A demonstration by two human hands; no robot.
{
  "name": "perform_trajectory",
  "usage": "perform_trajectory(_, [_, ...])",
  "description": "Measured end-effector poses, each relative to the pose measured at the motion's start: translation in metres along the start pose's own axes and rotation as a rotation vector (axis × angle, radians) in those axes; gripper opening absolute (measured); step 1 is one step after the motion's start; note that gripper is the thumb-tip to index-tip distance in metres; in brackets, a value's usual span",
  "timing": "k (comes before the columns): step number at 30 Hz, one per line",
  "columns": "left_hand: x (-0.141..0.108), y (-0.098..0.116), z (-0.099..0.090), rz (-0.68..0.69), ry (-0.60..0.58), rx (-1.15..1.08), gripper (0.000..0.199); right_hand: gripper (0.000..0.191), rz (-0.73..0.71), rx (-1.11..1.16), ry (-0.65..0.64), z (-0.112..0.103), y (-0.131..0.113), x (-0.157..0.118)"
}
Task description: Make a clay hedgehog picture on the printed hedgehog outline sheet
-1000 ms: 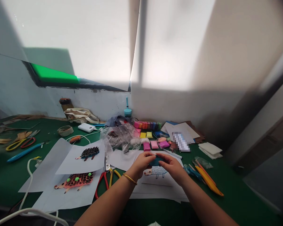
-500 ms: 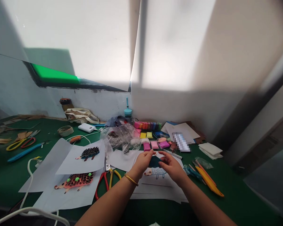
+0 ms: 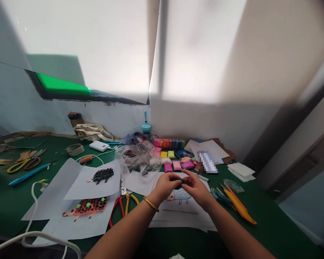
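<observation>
Between both hands is a dark teal piece of modelling clay, mostly covered by the fingers. My left hand pinches it from the left, and my right hand grips it from the right with curled fingers. Below them lies a white sheet bearing a blue-outlined hedgehog drawing with a clay-coloured face. To the left, a paper shows a hedgehog with dark spines and a teal body. A pink hedgehog with green balls rests on another sheet in front of it.
Red-handled pliers and yellow-handled ones lie left of the drawing. Beyond the hands are coloured clay packets and a crumpled plastic bag. A yellow tool sits at right; a white cable curls at left.
The teal clay, seen earlier as a flat dark piece, now shows only as a thin strip. My fingers have closed further around it, and the hands are slightly nearer together.
</observation>
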State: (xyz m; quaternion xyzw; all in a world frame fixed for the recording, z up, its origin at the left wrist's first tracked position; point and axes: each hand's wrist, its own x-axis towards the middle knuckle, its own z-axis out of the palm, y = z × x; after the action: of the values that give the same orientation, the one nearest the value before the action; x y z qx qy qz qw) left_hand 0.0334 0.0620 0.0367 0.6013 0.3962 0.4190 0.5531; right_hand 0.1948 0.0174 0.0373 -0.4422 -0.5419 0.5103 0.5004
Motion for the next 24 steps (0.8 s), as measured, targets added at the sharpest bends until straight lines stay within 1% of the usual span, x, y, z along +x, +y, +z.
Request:
perform_trajectory(1, [0.000,0.000,0.000,-0.004,0.014,-0.003,0.028,0.068,0.002,0.010,0.017,0.001,0.001,0.000])
perform_trajectory(3, [0.000,0.000,0.001,-0.002,0.029,-0.013,0.028,0.058,0.017,0.021,0.040,0.002,0.002,0.001])
perform_trajectory(5, [0.000,0.001,0.000,0.001,0.020,-0.026,0.033,0.044,0.039,0.010,0.046,0.002,0.002,0.001])
perform_trajectory(7, [-0.001,0.001,0.000,0.011,0.011,-0.005,0.042,0.036,0.045,-0.012,0.061,0.002,0.002,0.001])
perform_trajectory(8, [-0.001,0.001,0.000,0.019,0.010,0.018,0.043,0.034,0.042,-0.025,0.071,0.002,0.001,0.001])
perform_trajectory(9, [-0.001,0.001,0.000,0.028,0.013,0.047,0.041,0.033,0.038,-0.038,0.079,0.002,0.001,0.001])
perform_trajectory(12, [-0.002,0.001,0.001,0.042,0.041,0.111,0.022,0.029,0.039,-0.062,0.076,0.003,0.000,0.000])
perform_trajectory(13, [-0.003,0.002,0.002,0.039,0.049,0.119,0.019,0.028,0.043,-0.064,0.075,0.003,0.000,0.000])
perform_trajectory(18, [-0.006,0.009,0.004,0.057,0.051,0.114,0.028,0.024,0.060,-0.067,0.067,0.004,-0.001,-0.001])
perform_trajectory(22, [-0.007,0.010,0.005,0.060,0.081,0.156,0.021,0.023,0.069,-0.072,0.056,0.005,-0.003,-0.002])
perform_trajectory(24, [-0.008,0.010,0.005,0.062,0.095,0.164,0.023,0.025,0.072,-0.061,0.056,0.006,-0.003,-0.003])
